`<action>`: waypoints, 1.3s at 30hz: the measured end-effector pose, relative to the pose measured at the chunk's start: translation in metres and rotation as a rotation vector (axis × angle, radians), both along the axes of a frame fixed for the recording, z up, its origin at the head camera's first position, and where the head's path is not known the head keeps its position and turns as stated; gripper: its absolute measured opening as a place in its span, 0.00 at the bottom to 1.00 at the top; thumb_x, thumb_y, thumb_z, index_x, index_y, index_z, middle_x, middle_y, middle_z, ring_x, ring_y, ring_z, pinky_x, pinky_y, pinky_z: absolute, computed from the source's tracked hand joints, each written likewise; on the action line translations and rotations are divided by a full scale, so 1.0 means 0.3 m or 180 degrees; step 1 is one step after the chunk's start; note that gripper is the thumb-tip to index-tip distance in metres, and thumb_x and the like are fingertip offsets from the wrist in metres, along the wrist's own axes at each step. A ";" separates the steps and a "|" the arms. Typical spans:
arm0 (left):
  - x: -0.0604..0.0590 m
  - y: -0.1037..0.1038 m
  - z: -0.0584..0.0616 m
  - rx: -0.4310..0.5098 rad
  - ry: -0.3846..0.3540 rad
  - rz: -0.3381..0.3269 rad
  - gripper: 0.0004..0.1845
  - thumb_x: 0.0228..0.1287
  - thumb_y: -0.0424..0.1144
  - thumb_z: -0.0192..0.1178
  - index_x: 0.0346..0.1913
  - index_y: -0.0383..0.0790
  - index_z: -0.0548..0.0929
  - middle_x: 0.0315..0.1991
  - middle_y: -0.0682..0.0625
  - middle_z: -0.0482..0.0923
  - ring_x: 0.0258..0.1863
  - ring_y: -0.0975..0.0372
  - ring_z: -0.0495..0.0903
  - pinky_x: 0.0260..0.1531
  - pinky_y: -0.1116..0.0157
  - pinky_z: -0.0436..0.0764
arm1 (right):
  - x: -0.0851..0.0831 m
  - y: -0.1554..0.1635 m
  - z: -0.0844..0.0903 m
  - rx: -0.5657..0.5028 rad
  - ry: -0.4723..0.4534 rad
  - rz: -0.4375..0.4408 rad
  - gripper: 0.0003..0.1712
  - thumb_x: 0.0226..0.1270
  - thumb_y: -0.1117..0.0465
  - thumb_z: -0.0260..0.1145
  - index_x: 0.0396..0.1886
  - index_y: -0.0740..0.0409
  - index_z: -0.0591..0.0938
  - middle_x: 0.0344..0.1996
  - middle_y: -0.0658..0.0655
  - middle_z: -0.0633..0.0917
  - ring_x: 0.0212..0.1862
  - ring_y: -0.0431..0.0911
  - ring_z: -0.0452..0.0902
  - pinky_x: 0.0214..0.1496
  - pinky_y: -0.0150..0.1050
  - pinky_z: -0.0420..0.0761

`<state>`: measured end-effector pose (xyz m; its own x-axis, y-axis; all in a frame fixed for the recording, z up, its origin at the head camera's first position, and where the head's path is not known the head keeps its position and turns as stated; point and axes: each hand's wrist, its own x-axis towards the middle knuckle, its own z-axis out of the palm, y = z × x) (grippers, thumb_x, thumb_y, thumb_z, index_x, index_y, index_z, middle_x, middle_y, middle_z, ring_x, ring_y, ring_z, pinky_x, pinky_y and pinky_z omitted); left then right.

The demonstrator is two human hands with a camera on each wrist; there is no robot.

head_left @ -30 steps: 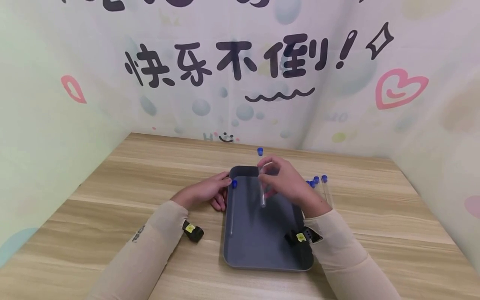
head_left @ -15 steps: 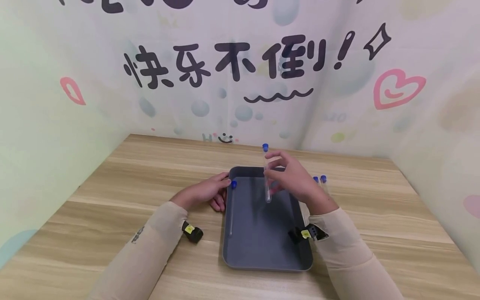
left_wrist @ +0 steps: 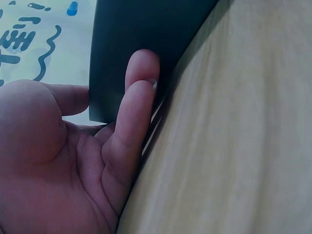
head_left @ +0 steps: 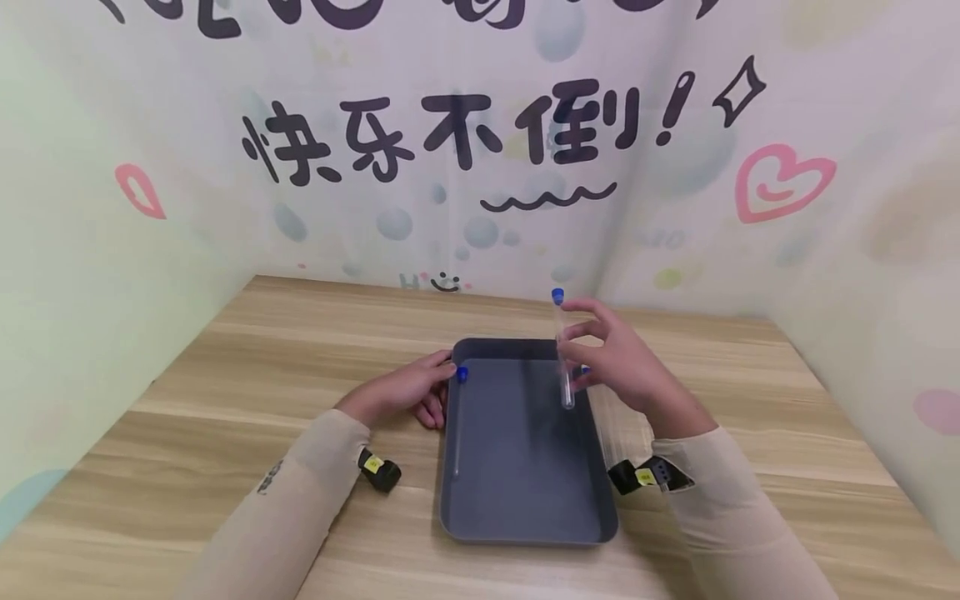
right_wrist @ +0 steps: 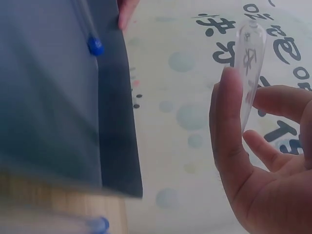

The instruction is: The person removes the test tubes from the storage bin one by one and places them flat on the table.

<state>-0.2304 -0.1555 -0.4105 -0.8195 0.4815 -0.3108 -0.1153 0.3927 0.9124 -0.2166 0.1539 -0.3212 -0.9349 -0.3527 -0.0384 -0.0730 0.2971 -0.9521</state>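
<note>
My right hand point(head_left: 626, 362) pinches a clear test tube point(head_left: 566, 379) with a blue cap between thumb and fingers. It hangs nearly upright, cap up, over the far right part of a grey tray point(head_left: 525, 475). In the right wrist view, the tube's rounded end point(right_wrist: 252, 36) shows past the fingertips. My left hand point(head_left: 405, 390) holds the tray's far left side, thumb at the rim and the other fingers along the outer wall point(left_wrist: 109, 102). A second blue-capped test tube point(head_left: 458, 433) lies inside, along the left wall.
More test tubes point(head_left: 617, 421) lie on the wooden table just right of the tray, partly hidden by my right hand; one blue cap point(right_wrist: 99, 225) shows in the right wrist view. A printed cloth backdrop point(head_left: 360, 233) rises behind the table.
My right hand has carried the test tube rightward, from over the middle of the tray toward its right side. The left hand stays at the tray's edge, and the head view has tilted slightly.
</note>
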 end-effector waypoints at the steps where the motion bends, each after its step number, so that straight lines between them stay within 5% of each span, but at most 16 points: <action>1: 0.000 0.001 0.001 0.0002 0.0003 -0.0003 0.27 0.83 0.49 0.34 0.79 0.57 0.51 0.33 0.40 0.77 0.25 0.56 0.83 0.26 0.61 0.86 | 0.002 0.013 -0.001 0.0021 0.0005 -0.0015 0.37 0.70 0.66 0.63 0.75 0.49 0.60 0.56 0.68 0.74 0.37 0.52 0.84 0.36 0.49 0.88; 19: -0.004 -0.004 0.004 0.0015 -0.0017 -0.0039 0.27 0.83 0.50 0.34 0.80 0.56 0.49 0.33 0.41 0.76 0.25 0.58 0.82 0.27 0.62 0.86 | 0.029 0.246 -0.043 0.0161 0.0132 -0.0295 0.39 0.73 0.60 0.63 0.78 0.51 0.58 0.55 0.63 0.74 0.39 0.47 0.84 0.37 0.48 0.89; 39: -0.008 -0.008 -0.001 -0.0005 -0.0035 -0.0005 0.27 0.83 0.50 0.34 0.79 0.58 0.51 0.34 0.41 0.76 0.26 0.57 0.83 0.27 0.62 0.86 | -0.037 0.361 -0.143 0.0671 -0.0104 -0.0503 0.40 0.75 0.66 0.58 0.80 0.57 0.51 0.63 0.77 0.69 0.45 0.55 0.78 0.41 0.48 0.89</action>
